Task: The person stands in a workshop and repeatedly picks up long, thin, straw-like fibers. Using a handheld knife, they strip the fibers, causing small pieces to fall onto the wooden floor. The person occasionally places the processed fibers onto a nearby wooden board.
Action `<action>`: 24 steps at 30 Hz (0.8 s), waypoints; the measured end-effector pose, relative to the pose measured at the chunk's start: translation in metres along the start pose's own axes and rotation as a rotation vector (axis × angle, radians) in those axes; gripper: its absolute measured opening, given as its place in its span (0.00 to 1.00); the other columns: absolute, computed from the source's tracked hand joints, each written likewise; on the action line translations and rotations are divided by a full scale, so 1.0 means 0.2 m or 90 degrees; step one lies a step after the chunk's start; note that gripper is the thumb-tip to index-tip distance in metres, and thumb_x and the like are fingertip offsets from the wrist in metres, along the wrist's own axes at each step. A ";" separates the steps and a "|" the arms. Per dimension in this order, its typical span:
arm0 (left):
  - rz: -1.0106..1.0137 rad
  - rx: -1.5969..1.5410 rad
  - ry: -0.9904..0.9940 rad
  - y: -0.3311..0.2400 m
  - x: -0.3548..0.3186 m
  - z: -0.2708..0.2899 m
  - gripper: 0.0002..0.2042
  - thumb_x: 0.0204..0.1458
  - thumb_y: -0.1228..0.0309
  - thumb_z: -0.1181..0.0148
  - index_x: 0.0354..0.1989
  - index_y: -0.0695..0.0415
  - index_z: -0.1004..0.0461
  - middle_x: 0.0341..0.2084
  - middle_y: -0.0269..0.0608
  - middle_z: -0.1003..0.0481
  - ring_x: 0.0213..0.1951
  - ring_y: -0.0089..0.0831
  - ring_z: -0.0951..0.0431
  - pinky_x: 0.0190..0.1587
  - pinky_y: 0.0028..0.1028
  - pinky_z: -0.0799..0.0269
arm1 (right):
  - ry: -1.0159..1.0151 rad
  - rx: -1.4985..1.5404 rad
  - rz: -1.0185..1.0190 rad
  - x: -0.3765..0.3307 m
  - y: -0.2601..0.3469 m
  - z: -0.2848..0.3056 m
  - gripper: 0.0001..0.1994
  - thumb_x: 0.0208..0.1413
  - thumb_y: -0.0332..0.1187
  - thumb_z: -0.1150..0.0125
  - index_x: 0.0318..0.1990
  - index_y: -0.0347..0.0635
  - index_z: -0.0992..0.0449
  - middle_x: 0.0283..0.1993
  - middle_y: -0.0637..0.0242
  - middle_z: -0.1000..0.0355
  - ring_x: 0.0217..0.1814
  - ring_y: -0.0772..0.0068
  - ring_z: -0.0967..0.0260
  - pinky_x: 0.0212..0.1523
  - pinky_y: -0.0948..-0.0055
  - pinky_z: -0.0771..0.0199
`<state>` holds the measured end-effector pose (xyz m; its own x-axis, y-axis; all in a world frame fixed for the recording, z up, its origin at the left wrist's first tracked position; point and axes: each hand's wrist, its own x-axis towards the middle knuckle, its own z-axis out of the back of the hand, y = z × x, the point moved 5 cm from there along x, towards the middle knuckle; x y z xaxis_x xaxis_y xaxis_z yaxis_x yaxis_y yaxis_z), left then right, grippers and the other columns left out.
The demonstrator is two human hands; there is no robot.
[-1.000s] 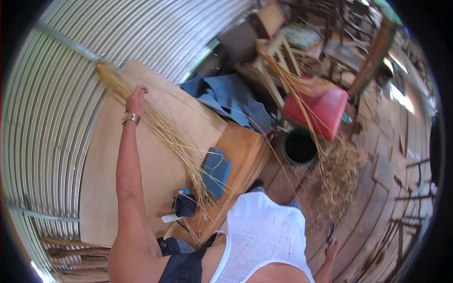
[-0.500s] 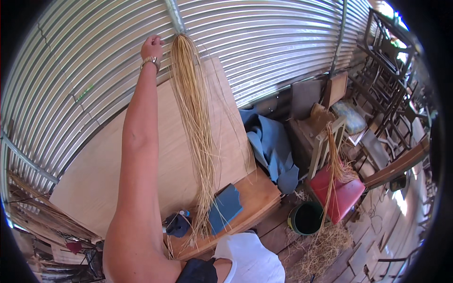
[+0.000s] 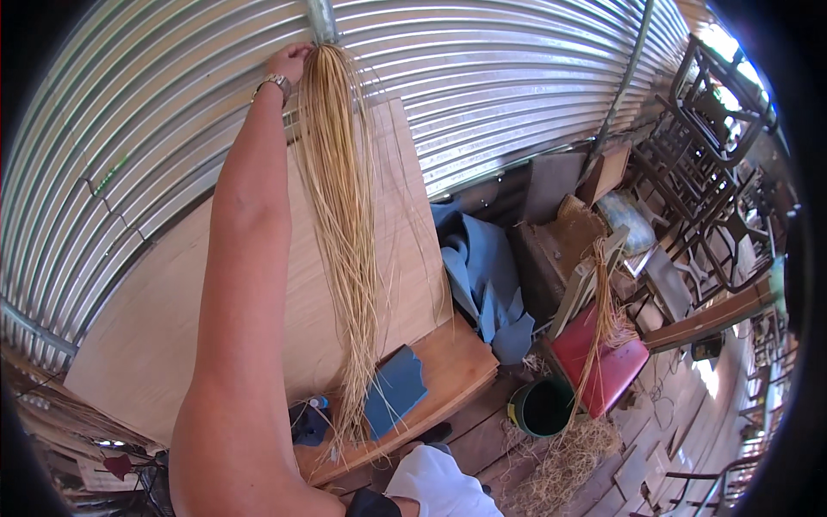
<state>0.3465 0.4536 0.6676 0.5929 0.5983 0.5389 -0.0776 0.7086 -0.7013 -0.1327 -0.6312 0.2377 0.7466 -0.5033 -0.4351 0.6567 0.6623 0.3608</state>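
Note:
A long bundle of straw-coloured fibre strands (image 3: 340, 172) hangs from its bound top beside a metal post (image 3: 321, 21) at the corrugated wall. Raised high on the left, my left hand (image 3: 291, 62), with a watch on its wrist, has its fingers closed at the left edge of the bundle's top, seemingly pinching a few strands. The loose lower ends fall over a pale wooden board (image 3: 224, 319) and reach the wooden tabletop (image 3: 461, 362) near a torn-edged blue sheet (image 3: 396, 392). My right hand is out of sight.
Crumpled blue-grey material (image 3: 487, 267) lies right of the board. Beyond it are a red cushioned seat (image 3: 603, 362) with more fibre draped over it, a dark green bucket (image 3: 543, 407), loose fibre scraps (image 3: 573, 465) on the plank floor, and stacked metal-framed chairs (image 3: 706, 138).
My left hand has moved up and right, from beside the bundle to its top edge. The view has shifted slightly, with the objects at right appearing further left.

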 end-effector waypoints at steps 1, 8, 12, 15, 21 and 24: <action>0.003 -0.039 -0.003 0.07 -0.02 -0.01 0.12 0.60 0.68 0.50 0.49 0.50 0.24 0.41 0.35 0.21 0.41 0.24 0.23 0.43 0.23 0.30 | 0.001 0.006 -0.003 0.01 0.02 -0.01 0.11 0.55 0.40 0.45 0.37 0.42 0.29 0.28 0.58 0.31 0.25 0.67 0.33 0.27 0.62 0.34; 0.091 -0.074 -0.064 -0.11 -0.06 -0.06 0.42 0.46 0.39 0.44 0.57 0.67 0.35 0.53 0.53 0.29 0.55 0.39 0.29 0.56 0.35 0.34 | 0.002 0.030 -0.046 -0.05 0.00 -0.06 0.12 0.57 0.41 0.47 0.34 0.39 0.30 0.25 0.59 0.33 0.20 0.67 0.36 0.21 0.64 0.36; 0.221 0.163 -0.075 -0.34 -0.15 -0.14 0.55 0.35 0.36 0.36 0.59 0.75 0.47 0.52 0.64 0.32 0.55 0.48 0.30 0.56 0.38 0.32 | 0.006 0.052 -0.056 -0.05 0.00 -0.10 0.14 0.58 0.41 0.49 0.32 0.37 0.30 0.22 0.59 0.34 0.17 0.68 0.37 0.18 0.65 0.38; 0.208 0.230 -0.122 -0.40 -0.24 -0.16 0.45 0.40 0.51 0.33 0.57 0.74 0.48 0.46 0.65 0.29 0.49 0.53 0.26 0.50 0.39 0.27 | -0.001 0.074 -0.072 -0.10 -0.03 -0.11 0.15 0.59 0.41 0.50 0.30 0.36 0.30 0.21 0.59 0.34 0.15 0.68 0.38 0.15 0.66 0.39; -0.046 0.455 -0.014 -0.09 0.07 -0.19 0.28 0.39 0.61 0.33 0.51 0.57 0.28 0.44 0.52 0.25 0.46 0.50 0.24 0.48 0.42 0.28 | -0.057 0.180 -0.093 -0.35 -0.19 -0.09 0.18 0.60 0.41 0.52 0.27 0.33 0.31 0.18 0.59 0.36 0.11 0.68 0.40 0.10 0.68 0.41; -0.168 0.557 0.012 0.13 0.18 -0.27 0.29 0.43 0.58 0.36 0.55 0.59 0.30 0.56 0.54 0.33 0.58 0.47 0.33 0.59 0.41 0.36 | -0.023 0.198 -0.227 -0.45 -0.09 -0.01 0.18 0.60 0.40 0.52 0.28 0.32 0.31 0.18 0.60 0.35 0.11 0.70 0.38 0.10 0.69 0.39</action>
<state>0.4079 0.4728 0.6439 0.6897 0.3761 0.6187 -0.5131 0.8568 0.0512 -0.2123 -0.5976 0.2690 0.4687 -0.6918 -0.5494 0.8690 0.2496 0.4272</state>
